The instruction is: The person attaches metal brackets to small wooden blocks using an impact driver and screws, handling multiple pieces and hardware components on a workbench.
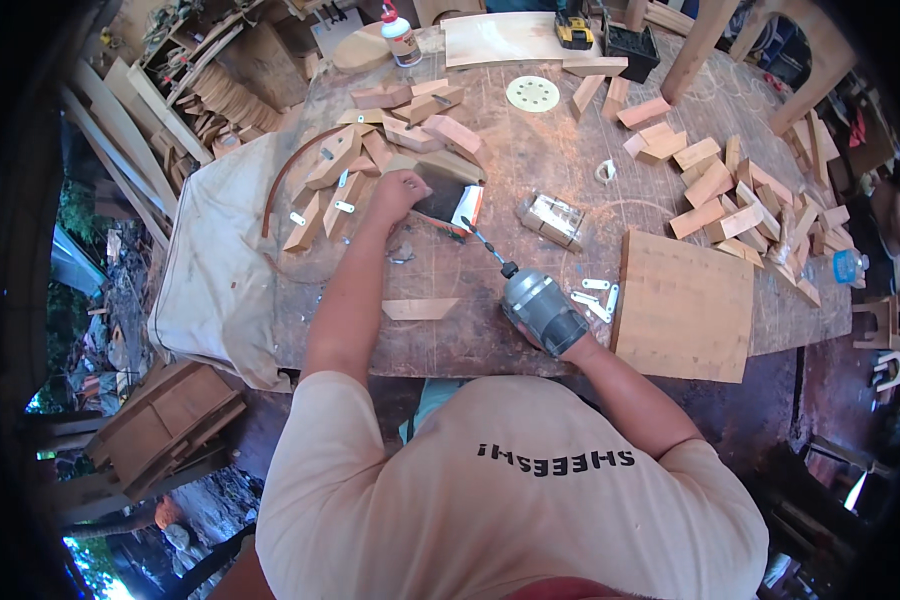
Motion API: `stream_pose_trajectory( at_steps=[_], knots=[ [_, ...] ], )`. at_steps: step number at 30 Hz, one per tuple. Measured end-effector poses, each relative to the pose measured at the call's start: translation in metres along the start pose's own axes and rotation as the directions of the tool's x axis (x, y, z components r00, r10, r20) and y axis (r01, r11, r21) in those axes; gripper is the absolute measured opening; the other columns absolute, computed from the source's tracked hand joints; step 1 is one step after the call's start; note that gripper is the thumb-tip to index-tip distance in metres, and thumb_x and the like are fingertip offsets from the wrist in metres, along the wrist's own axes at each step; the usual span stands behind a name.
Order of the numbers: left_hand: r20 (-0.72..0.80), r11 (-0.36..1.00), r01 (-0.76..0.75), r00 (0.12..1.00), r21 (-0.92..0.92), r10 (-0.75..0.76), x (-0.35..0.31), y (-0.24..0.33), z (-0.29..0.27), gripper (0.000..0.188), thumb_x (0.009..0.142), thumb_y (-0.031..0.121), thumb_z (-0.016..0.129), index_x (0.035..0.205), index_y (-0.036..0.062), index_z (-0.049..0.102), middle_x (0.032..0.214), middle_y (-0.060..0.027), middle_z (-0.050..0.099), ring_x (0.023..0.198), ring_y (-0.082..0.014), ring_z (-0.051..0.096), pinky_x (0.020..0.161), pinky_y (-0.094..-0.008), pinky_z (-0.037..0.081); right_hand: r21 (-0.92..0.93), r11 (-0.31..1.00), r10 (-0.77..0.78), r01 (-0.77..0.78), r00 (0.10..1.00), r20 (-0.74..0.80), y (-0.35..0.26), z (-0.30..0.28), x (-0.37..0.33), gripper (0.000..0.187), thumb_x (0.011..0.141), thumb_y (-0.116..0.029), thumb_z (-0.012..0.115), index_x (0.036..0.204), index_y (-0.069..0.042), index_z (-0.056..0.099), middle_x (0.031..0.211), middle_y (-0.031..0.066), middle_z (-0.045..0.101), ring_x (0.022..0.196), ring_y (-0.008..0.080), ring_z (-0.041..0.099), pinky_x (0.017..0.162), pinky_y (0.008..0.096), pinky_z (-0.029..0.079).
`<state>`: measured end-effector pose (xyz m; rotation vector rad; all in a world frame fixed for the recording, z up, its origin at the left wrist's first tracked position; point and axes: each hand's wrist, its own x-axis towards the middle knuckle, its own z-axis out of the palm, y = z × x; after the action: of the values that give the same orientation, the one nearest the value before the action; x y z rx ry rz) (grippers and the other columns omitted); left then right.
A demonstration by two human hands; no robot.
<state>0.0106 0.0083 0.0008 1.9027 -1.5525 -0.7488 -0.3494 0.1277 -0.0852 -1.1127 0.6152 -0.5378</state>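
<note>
A grey and black power drill point(543, 308) with a long bit is gripped in my right hand point(570, 346). Its bit points away from me, and the tip is beside a small open box point(467, 207) with a white and orange flap and a dark inside. My left hand point(406, 192) is over the left side of that box, fingers drawn together; whatever they pinch, if anything, is too small to make out. Angled wood blocks point(335, 158) lie close by that hand, with small white metal plates point(344, 207) among them. More white plates point(597, 298) lie right of the drill.
A clear plastic pack point(553, 220) sits beyond the drill. At right are a square wooden board point(685, 305) and a heap of wood blocks point(720, 190). One flat wood piece point(420, 309) lies near me. A glue bottle point(400, 38) and a yellow cordless tool point(574, 32) stand at the back.
</note>
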Motion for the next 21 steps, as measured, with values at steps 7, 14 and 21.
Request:
stream_pose_trajectory(
  at_steps=[7,14,21],
  knots=[
    [-0.012,0.976,0.056,0.998,-0.21,-0.059,-0.007,0.011,-0.011,0.016,0.078,0.018,0.074,0.084,0.0062,0.065,0.081,-0.0025,0.066,0.062,-0.0096,0.052,0.059,-0.0291,0.044,0.62,0.776,0.229,-0.115,0.968,-0.107,-0.036,0.022,-0.001,0.06,0.073,-0.009,0.074,0.127,-0.004,0.049,0.11,0.0105,0.063,0.098,0.0188,0.061,0.086,0.0302,0.048],
    [0.284,0.623,0.31,0.948,-0.718,-0.145,-0.039,0.033,-0.008,0.011,0.084,0.006,0.064,0.084,0.011,0.054,0.099,-0.0105,0.068,0.048,-0.0013,0.035,0.041,-0.0177,0.027,-0.723,0.601,-0.443,0.341,0.895,0.054,-0.027,0.012,-0.001,0.059,0.074,-0.009,0.074,0.127,-0.003,0.049,0.109,0.0114,0.064,0.096,0.0193,0.062,0.086,0.0307,0.048],
    [0.19,0.364,0.156,0.98,-0.918,0.06,-0.08,0.055,0.028,0.014,0.085,-0.003,0.058,0.086,0.0096,0.053,0.105,-0.0177,0.065,0.051,-0.0014,0.038,0.042,-0.0156,0.03,-0.62,0.735,-0.376,0.277,0.926,-0.033,-0.044,0.022,-0.007,0.06,0.074,-0.008,0.074,0.128,-0.004,0.049,0.109,0.0113,0.064,0.096,0.0192,0.062,0.086,0.0308,0.048]
  ],
)
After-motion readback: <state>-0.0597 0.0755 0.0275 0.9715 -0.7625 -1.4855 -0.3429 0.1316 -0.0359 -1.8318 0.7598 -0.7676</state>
